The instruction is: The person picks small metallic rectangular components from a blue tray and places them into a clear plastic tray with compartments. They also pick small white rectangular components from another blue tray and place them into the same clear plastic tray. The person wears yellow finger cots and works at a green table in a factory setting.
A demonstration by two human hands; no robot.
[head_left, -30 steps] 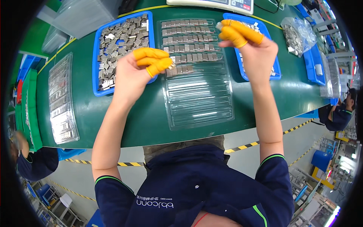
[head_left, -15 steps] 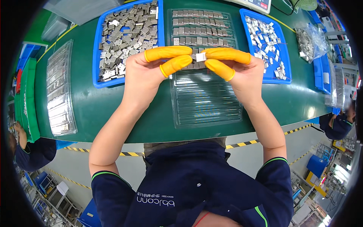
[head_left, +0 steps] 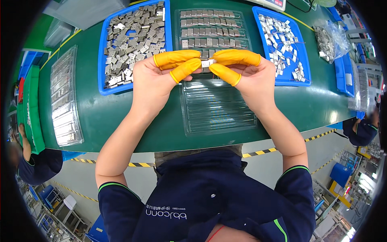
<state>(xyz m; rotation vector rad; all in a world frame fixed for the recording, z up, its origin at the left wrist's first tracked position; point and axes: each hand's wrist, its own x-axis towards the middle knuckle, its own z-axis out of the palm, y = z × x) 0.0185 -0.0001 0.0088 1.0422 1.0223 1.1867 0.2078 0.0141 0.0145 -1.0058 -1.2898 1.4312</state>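
Between both sets of fingertips sits a small white and silver connector piece (head_left: 207,63), held over the clear tray. My left hand (head_left: 155,78), with yellow finger cots, pinches its left side. From the right, my right hand (head_left: 254,78), in the same cots, grips the other end; a thin reddish wire seems to hang below these fingers. Whether the piece is one part or two joined parts is too small to tell. Beneath my fingers, the clear plastic tray (head_left: 217,117) has several rows of grey metal connectors (head_left: 209,32) in its far slots.
A blue tray (head_left: 169,40) heaped with flat metal shells (head_left: 135,44) stands left; another blue tray (head_left: 298,76) holds white connectors with wires (head_left: 278,36). Far left lies a clear blister tray (head_left: 64,97). A bag of parts (head_left: 325,44) rests far right. Co-workers sit at both sides.
My hands have shifted slightly left, and the right fingertips are closer to the left ones. The white piece has moved left and now shows a broader face.
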